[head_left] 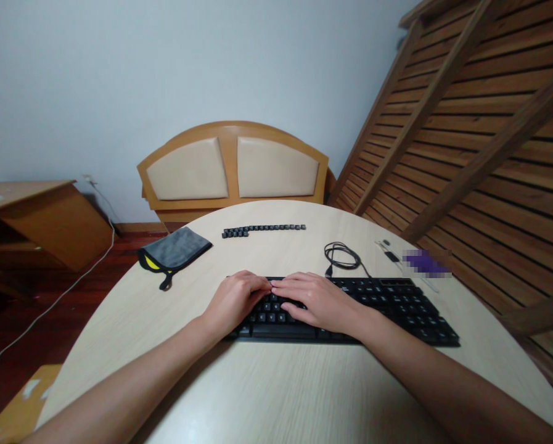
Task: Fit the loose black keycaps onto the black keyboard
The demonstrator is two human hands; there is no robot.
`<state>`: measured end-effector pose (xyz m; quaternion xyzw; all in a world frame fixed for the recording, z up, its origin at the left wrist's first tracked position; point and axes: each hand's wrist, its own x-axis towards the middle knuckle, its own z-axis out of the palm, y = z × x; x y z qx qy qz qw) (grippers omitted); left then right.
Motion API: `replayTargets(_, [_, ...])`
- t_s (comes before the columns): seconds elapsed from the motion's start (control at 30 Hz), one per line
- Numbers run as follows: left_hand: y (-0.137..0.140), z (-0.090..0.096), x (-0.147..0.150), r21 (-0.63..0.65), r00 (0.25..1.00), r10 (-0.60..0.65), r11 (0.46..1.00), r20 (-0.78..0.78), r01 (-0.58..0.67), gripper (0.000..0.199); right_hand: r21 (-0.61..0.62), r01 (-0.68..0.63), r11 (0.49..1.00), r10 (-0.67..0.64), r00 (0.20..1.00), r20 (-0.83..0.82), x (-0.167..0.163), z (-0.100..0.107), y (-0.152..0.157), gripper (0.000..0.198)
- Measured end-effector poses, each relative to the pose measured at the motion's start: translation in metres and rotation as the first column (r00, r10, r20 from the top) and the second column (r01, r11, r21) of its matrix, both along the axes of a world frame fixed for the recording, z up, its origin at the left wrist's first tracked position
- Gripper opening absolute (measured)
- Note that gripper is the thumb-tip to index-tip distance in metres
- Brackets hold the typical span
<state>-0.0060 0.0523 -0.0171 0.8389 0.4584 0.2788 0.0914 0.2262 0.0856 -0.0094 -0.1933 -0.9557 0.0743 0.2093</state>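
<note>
A black keyboard point(280, 331) lies flat on the round table, its left part half covered by my hands. My left hand point(237, 299) rests over its upper left area, fingers bent and pressed together at the tips; whatever they hold, if anything, is hidden. Reaching in from the right, my right hand point(315, 299) lies over the keys with fingers stretched and thumb apart. The fingertips of both hands meet near the top key rows. Farther back, loose black keycaps point(276, 227) stand in a long row, with a shorter row before its left end.
The keyboard's cable point(343, 255) lies coiled behind it. A grey cloth with yellow lining point(177, 248) sits at the table's left. A white tool with a black part point(391, 256) and a blurred purple thing point(424, 263) lie at right. A padded wooden headboard point(232, 169) stands beyond the table point(276, 394).
</note>
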Motion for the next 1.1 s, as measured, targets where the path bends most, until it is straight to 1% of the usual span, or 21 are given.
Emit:
replayTargets(0.1, [0.001, 0.001, -0.001, -0.067, 0.999, 0.044, 0.997, -0.002, -0.044, 0.015, 0.001, -0.001, 1.000, 0.001, 1.000, 0.013, 0.000, 0.001, -0.001, 0.034])
replayTargets(0.2, [0.001, 0.000, -0.001, -0.093, 0.997, 0.074, 0.993, -0.009, -0.075, 0.016, -0.001, -0.001, 1.000, 0.001, 1.000, 0.018, 0.000, 0.001, -0.001, 0.034])
replayTargets(0.37, [0.000, -0.002, -0.001, -0.098, 0.997, 0.075, 0.993, 0.015, -0.073, 0.014, -0.016, 0.005, 1.000, -0.006, 1.000, -0.004, 0.000, 0.000, -0.001, 0.033])
replayTargets(0.53, [0.000, 0.005, -0.002, -0.118, 0.998, 0.064, 0.991, 0.030, -0.060, 0.013, -0.060, 0.018, 0.998, -0.021, 0.998, -0.053, 0.000, 0.000, 0.000, 0.031])
replayTargets(0.6, [0.004, 0.008, -0.004, -0.107, 0.996, 0.086, 0.991, 0.029, -0.082, 0.015, -0.077, 0.017, 0.997, -0.022, 0.997, -0.073, 0.000, 0.000, 0.000, 0.030])
replayTargets(0.67, [0.015, 0.010, -0.010, -0.067, 0.987, 0.160, 0.985, 0.020, -0.158, 0.019, -0.089, 0.010, 0.996, -0.019, 0.996, -0.093, 0.000, -0.001, 0.000, 0.029])
replayTargets(0.8, [0.049, 0.005, -0.035, 0.028, 0.929, 0.367, 0.930, -0.053, -0.366, 0.023, -0.100, 0.011, 0.995, -0.021, 0.995, -0.101, 0.000, -0.002, 0.001, 0.029])
replayTargets(0.83, [0.058, 0.003, -0.043, 0.054, 0.902, 0.421, 0.907, -0.091, -0.418, 0.024, -0.100, 0.013, 0.995, -0.023, 0.995, -0.099, 0.000, -0.002, 0.001, 0.029])
replayTargets(0.9, [0.075, 0.001, -0.058, 0.091, 0.813, 0.548, 0.836, -0.196, -0.542, 0.027, -0.100, 0.013, 0.995, -0.024, 0.995, -0.100, 0.000, -0.003, 0.001, 0.029])
replayTargets(0.97, [0.087, -0.001, -0.072, 0.096, 0.767, 0.600, 0.798, -0.228, -0.596, 0.031, -0.101, 0.009, 0.995, -0.020, 0.994, -0.105, 0.000, -0.003, 0.001, 0.029])
replayTargets(1.1, [0.103, -0.004, -0.088, 0.094, 0.718, 0.632, 0.766, -0.291, -0.636, 0.037, -0.107, 0.009, 0.994, -0.021, 0.994, -0.111, 0.000, -0.003, 0.001, 0.029])
